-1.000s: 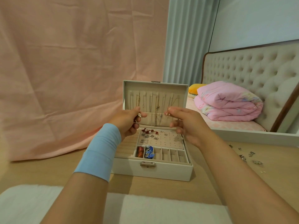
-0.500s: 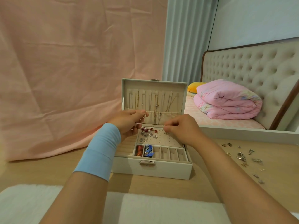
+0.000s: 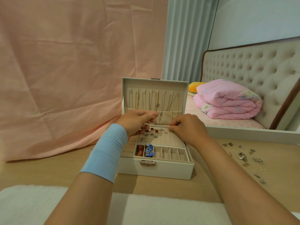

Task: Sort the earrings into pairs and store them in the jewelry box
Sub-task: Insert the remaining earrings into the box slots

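Your right hand (image 3: 188,129): grip pinching a small earring (image 3: 169,126) over the jewelry box (image 3: 162,170) | your left hand (image 3: 138,121): grip curled, cannot tell what it holds | loose earrings (image 3: 241,155): desk (image 3: 48,168), right of box.

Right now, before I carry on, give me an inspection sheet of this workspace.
Surface: wooden table, white fluffy mat at its near edge.
Job's things: open jewelry box at centre; pinned earrings on its pad; loose earrings on the table to the right.
Clutter: necklaces hanging in the lid; red pieces and blue pieces in two front compartments.
Hands: left hand curled over the pad, contents unclear; right hand pinches a tiny earring.
Cables: nothing seen.
Surroundings: pink sheet, grey curtain, bed with folded pink quilt.
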Available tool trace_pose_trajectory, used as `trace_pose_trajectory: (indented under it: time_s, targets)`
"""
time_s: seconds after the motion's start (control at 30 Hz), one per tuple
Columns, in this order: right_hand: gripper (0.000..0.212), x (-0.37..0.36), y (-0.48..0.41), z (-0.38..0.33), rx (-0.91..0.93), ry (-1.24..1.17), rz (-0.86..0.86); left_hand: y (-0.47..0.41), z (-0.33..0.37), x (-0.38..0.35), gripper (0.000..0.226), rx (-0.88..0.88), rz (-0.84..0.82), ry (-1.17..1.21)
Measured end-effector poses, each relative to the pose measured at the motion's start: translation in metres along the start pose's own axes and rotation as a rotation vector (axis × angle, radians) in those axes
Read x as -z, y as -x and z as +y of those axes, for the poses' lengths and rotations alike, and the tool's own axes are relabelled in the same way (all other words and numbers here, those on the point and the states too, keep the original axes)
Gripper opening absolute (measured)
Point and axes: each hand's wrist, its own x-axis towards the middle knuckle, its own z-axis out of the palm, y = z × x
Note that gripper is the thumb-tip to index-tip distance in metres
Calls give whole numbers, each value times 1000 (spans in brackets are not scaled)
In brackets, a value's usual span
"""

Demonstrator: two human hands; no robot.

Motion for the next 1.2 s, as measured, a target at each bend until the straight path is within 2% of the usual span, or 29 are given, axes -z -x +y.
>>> trace_pose_trajectory:
  time_s: [0.43, 0.6, 0.73, 0.87, 0.93, 1.03, 1.2]
  targets:
    - [14, 3, 1, -1, 155, 223, 26, -3, -2, -2, 13, -25, 38, -73]
    - [17, 6, 1, -4, 165, 226, -77, -1, -1, -4, 13, -29, 65, -66]
    - [16, 12, -3, 1, 101, 63, -150, 0, -1, -11, 10, -47, 118, -54]
    - [23, 14, -6, 4, 76, -107, -77, 0, 0, -23, 12, -57, 127, -32]
    - [19, 24, -7, -3, 108, -288, -32, 0, 1, -29, 12, -73, 143, -27]
    - [19, 41, 1, -19, 174, -537, -129, 1, 3, -35, 14, -66, 170, -13]
    - [15, 42, 2, -19, 180, -586, -87, 2, 4, -41, 15, -80, 165, -24]
